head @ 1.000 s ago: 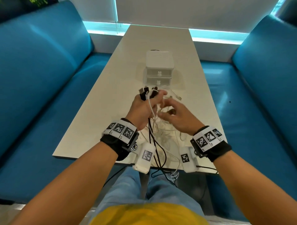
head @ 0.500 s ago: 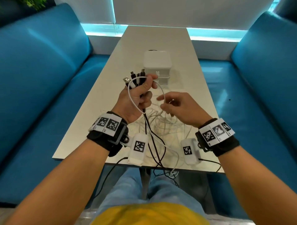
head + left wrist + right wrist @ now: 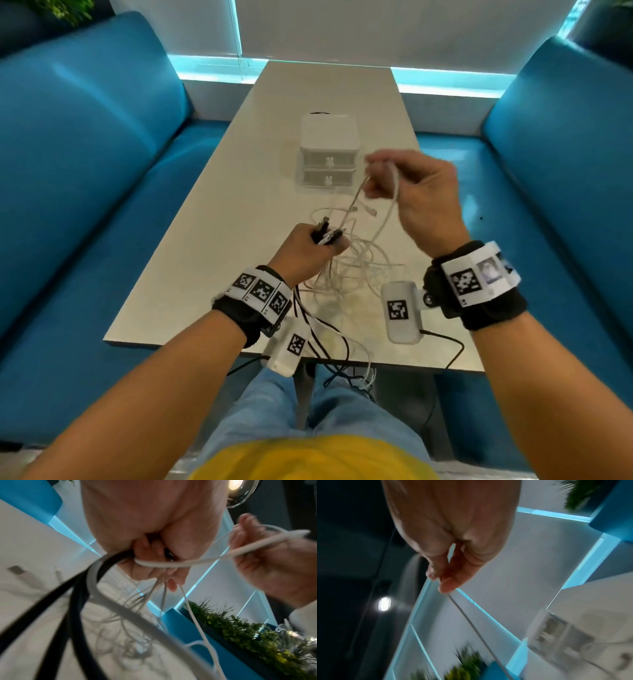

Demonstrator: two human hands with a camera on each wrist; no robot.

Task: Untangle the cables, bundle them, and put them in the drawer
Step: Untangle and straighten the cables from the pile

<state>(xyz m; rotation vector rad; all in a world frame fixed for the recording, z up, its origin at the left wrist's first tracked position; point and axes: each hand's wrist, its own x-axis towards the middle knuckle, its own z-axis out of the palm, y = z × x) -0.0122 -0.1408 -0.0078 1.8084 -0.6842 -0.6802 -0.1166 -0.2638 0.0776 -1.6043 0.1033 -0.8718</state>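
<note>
A tangle of white cables (image 3: pixel 356 263) lies on the table near its front edge. My left hand (image 3: pixel 308 250) is low over it and grips a bunch of black and white cable ends (image 3: pixel 325 233), their plugs sticking out; black cables (image 3: pixel 329 339) trail off the table edge to my lap. The left wrist view shows those fingers (image 3: pixel 154 561) curled round the black and white strands. My right hand (image 3: pixel 411 185) is raised in front of the white two-drawer box (image 3: pixel 329 154) and pinches one white cable (image 3: pixel 394 198), pulled up out of the tangle. Both drawers are closed.
The beige table (image 3: pixel 212 219) runs away from me between two blue sofas (image 3: pixel 85 164) (image 3: pixel 565 154). Wrist camera units (image 3: pixel 400 315) hang under both wrists, with black leads over the front edge. A window wall stands at the far end.
My left hand has dropped toward the table with its bunch of plug ends. My right hand has risen up and to the right, drawing one white cable out of the tangle.
</note>
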